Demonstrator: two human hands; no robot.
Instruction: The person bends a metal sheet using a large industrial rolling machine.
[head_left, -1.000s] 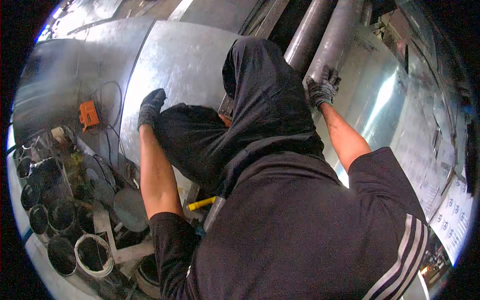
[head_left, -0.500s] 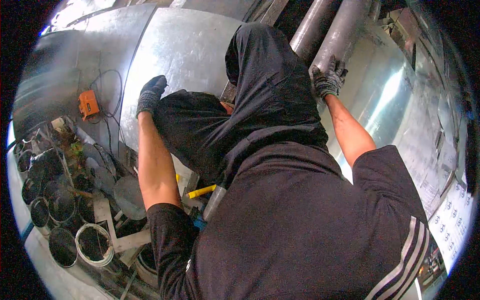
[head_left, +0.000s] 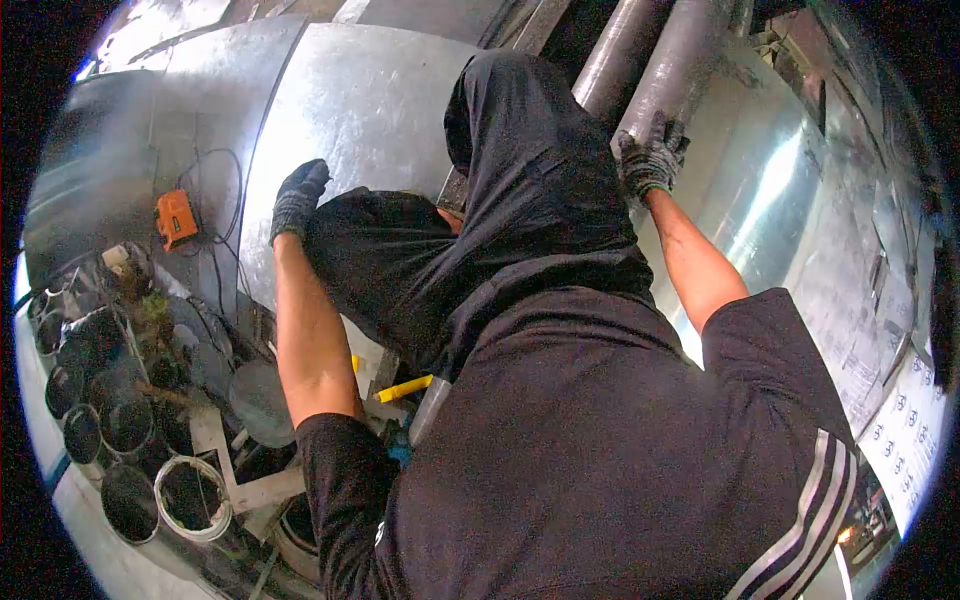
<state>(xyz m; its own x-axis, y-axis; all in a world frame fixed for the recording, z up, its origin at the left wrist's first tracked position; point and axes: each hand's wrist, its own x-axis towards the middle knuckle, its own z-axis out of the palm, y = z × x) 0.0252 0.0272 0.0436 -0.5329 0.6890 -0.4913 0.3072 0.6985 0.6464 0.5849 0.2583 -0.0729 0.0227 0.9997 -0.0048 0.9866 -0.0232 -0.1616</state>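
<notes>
My left hand (head_left: 299, 197), in a dark grey knit glove, rests on the shiny metal sheet (head_left: 375, 95) just beyond my left knee. Its fingers look stretched forward and close together, with nothing visible in them. My right hand (head_left: 655, 160), gloved the same way, lies with spread fingers against the near end of a long grey metal roller (head_left: 675, 70). A second, darker roller (head_left: 620, 60) runs alongside it. To the right of that hand a curved, glossy metal sheet (head_left: 770, 190) spreads out. My bent legs in black trousers hide what lies between my hands.
An orange box (head_left: 177, 219) with a black cable sits on metal at the left. Below it are several open-ended pipes (head_left: 130, 500) and a flat metal angle piece (head_left: 212, 440). A yellow-handled item (head_left: 404, 388) lies beside my waist. Printed white sheeting (head_left: 905, 430) is at the right.
The view has shifted slightly, so the surroundings appear a little lower at left. Both hands keep practically the same places on the sheet and roller.
</notes>
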